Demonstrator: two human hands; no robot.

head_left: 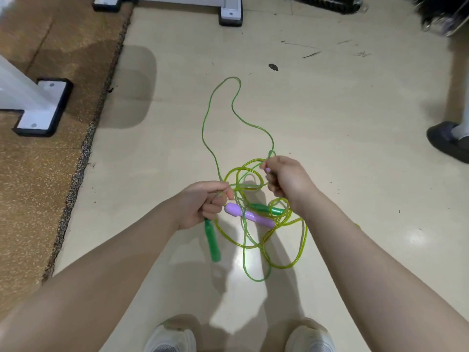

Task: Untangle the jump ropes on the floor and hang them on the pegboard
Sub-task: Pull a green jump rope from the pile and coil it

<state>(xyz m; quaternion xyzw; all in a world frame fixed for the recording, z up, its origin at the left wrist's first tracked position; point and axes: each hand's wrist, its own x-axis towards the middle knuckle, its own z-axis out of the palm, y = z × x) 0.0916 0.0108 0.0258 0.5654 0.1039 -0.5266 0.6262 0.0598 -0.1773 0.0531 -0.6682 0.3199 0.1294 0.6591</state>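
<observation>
Two jump ropes lie tangled over the cream floor: a green rope (206, 118) that loops far ahead, and a yellow-green rope (302, 240) coiled below my hands. My left hand (203, 203) grips the green cord, and one green handle (212, 241) hangs from it. My right hand (285, 179) pinches cords at the top of the tangle; a bit of purple shows at its fingers. A purple handle (250, 215) and a second green handle (266, 209) sit in the middle of the knot. No pegboard is in view.
A brown speckled mat (38, 174) covers the floor on the left, with white equipment feet (42, 107) on it. Another white foot (230, 13) stands at the top. Someone else's dark shoe (446, 141) is at the right edge. My own shoes (172, 337) are at the bottom.
</observation>
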